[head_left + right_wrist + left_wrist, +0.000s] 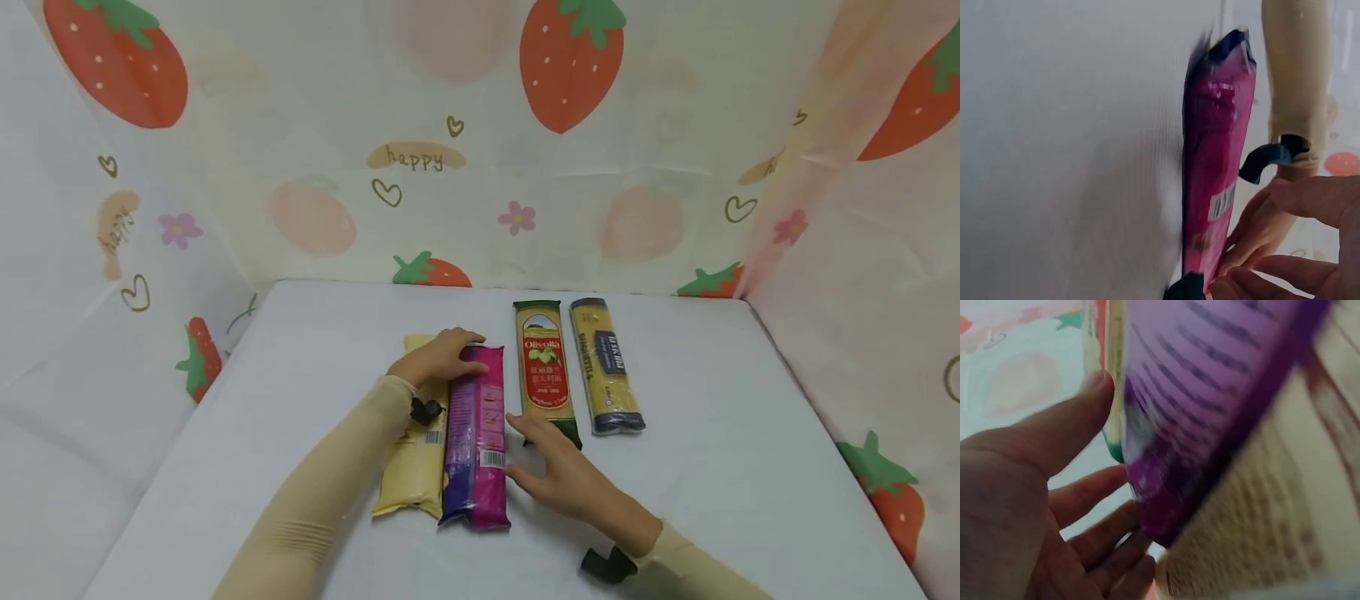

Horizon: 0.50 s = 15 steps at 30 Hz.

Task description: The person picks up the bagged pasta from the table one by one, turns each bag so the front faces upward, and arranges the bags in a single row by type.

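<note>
A magenta and purple pasta packet [491,417] lies lengthwise on the white table, its barcode face up. Against its left side is a cream-yellow packet [415,467], partly covered by my left arm. My left hand [442,357] reaches over the far ends of both packets. In the left wrist view, its thumb stands apart from the other fingers, whose tips meet the purple packet's end [1160,494]. Just right of the magenta packet, my right hand [562,471] has its fingers extended and thumb spread. The right wrist view shows those fingers beside the magenta packet [1216,144].
A red-labelled Olivoila spaghetti packet [545,358] lies right of the magenta one, its lower end partly behind my right hand. Farther right is a yellow and blue spaghetti packet [607,371]. Strawberry-print cloth walls [315,150] enclose the table at the back and sides.
</note>
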### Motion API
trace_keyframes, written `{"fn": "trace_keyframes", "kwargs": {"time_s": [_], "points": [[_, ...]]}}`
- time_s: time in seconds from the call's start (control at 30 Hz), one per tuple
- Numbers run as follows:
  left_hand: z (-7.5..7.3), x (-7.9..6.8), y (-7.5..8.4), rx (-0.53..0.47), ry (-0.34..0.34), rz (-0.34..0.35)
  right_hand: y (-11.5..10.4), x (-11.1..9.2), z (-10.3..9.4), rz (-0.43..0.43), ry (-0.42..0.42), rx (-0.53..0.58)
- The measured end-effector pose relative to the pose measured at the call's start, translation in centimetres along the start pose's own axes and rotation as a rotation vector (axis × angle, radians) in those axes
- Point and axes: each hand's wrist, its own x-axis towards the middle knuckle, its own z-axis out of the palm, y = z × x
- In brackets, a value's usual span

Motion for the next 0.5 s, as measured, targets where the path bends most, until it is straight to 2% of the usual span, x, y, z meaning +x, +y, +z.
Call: {"fn": "trace_keyframes", "kwargs": {"time_s": [0.1,0.27,0.5], "points": [[0.1,0.0,-0.5,0.009,-0.012,0.015,-0.4,-0.1,0.4,0.001,-0.037,0.017],[0.0,-0.1,-0.8,0.005,-0.036,-0.016,-0.9,0.0,1.3,0.003,-0.109,0.015],[0.2,0.0,-0.7,-0.018,-0.039,-0.019,-1.8,0.2,2.2,0.036,-0.203,-0.142]]}}
